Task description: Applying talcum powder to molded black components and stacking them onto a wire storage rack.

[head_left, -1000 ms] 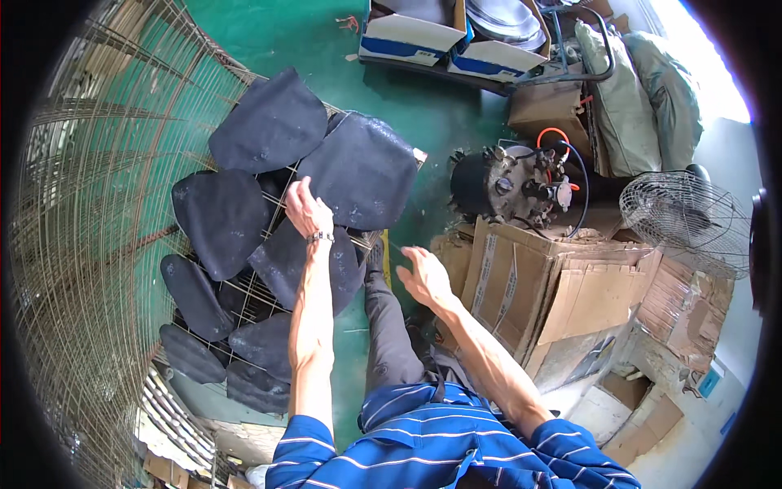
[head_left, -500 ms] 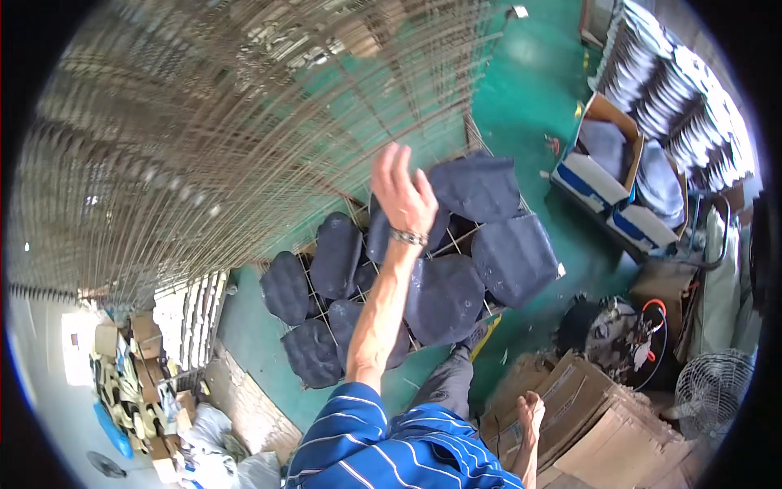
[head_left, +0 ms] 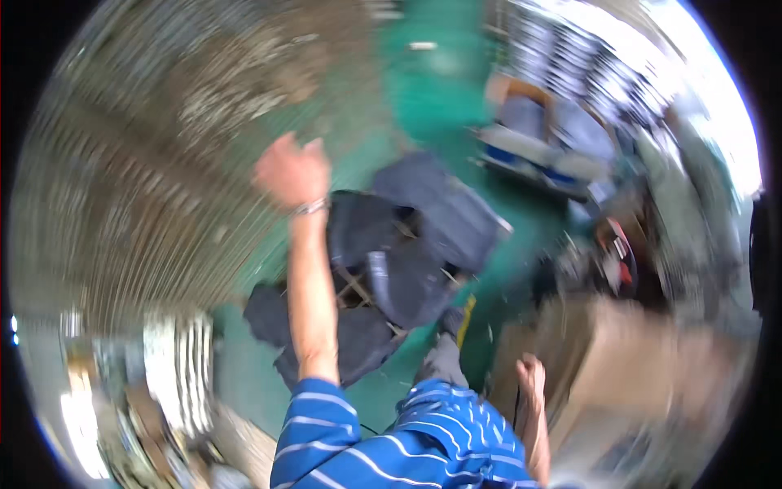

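Note:
My left hand (head_left: 293, 173) reaches forward at the edge of the stacked wire rack shelves (head_left: 155, 187), smeared by motion. Its fingers are too blurred to show whether they grip a wire. Below and to the right of it, several dark grey, rounded pad-like pieces (head_left: 415, 281) lie on a wire shelf (head_left: 353, 287), some overlapping. My forearm covers part of them. My right hand (head_left: 531, 373) hangs low at my right side with its fingers curled closed; what is in them, if anything, is hidden.
Boxes with grey pieces (head_left: 533, 151) stand at the far right, before stacks of pale curved pieces (head_left: 562, 57). Flattened cardboard (head_left: 627, 350) lies at my right, near a dark machine-like object with red parts (head_left: 623, 257). The floor (head_left: 440, 98) is green.
My left hand has moved left. The whole view has swung and blurred, and the dark pieces now look bunched and tilted. My right hand stays low at my side.

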`<state>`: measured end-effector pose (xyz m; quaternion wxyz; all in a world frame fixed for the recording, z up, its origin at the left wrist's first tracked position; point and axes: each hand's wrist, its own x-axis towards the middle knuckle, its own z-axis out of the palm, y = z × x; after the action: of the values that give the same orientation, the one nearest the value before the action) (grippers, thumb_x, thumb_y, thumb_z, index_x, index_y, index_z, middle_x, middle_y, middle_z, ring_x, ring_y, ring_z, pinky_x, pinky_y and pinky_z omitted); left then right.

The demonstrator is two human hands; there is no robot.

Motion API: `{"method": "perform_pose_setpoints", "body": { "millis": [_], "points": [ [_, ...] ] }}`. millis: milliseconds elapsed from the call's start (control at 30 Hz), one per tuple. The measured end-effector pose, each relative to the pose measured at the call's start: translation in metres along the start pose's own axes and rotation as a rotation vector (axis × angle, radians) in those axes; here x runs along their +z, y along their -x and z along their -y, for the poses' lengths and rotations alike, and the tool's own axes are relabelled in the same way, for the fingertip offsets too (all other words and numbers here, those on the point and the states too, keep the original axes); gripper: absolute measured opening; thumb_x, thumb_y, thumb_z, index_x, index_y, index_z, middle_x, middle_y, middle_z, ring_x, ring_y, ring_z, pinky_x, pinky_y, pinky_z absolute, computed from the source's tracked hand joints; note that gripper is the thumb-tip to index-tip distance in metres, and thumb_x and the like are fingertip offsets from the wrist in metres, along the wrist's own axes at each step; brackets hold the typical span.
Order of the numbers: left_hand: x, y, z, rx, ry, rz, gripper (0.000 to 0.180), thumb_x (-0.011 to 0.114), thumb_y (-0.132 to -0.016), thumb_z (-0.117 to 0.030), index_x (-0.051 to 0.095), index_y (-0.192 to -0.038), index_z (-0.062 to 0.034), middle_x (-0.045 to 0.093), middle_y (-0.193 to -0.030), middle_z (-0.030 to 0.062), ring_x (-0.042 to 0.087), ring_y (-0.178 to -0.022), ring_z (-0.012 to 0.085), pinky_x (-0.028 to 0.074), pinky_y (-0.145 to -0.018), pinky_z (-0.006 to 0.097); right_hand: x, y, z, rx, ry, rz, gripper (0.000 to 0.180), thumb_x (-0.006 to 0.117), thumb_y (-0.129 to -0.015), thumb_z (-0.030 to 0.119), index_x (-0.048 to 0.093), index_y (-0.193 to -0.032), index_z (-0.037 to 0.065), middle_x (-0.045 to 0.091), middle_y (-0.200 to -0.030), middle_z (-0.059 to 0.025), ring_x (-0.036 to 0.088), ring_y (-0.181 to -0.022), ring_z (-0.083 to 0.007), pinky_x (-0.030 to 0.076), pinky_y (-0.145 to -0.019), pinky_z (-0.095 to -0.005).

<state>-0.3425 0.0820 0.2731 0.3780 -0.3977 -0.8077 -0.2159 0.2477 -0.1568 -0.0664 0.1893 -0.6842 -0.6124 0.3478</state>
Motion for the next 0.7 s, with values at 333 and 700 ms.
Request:
{"method": "perform_pose_setpoints", "body": {
  "millis": [333, 700],
  "points": [
    [-0.026, 0.361, -0.065, 0.354, 0.446, 0.845, 0.064, 0.073, -0.090, -0.053, 0.062, -0.130, -0.0041, 0.071, -0.116, 0.0174, 0.068, -0.109, 0.0370, 0.052, -0.095, 0.048, -0.080, 0.203, -0.086, 0.612, -0.147, -0.317, 0.043, 0.062, -0.087, 0.033, 0.072, -0.116, 0.003, 0.072, -0.115, -0.0232, 0.067, -0.110, -0.0416, 0.053, -0.096, -0.0500],
    [-0.096, 0.521, -0.123, 0.721, 0.602, 1.453, 0.051, 0.081, -0.086, -0.032, 0.067, -0.124, 0.0000, 0.072, -0.114, 0.0156, 0.068, -0.103, 0.0270, 0.054, -0.092, 0.038, -0.108, 0.506, -0.220, 1.474, 0.290, -1.119, 0.034, 0.079, -0.082, 0.031, 0.072, -0.103, 0.006, 0.069, -0.104, -0.0169, 0.066, -0.101, -0.0386, 0.053, -0.086, -0.0491]
  ]
}}
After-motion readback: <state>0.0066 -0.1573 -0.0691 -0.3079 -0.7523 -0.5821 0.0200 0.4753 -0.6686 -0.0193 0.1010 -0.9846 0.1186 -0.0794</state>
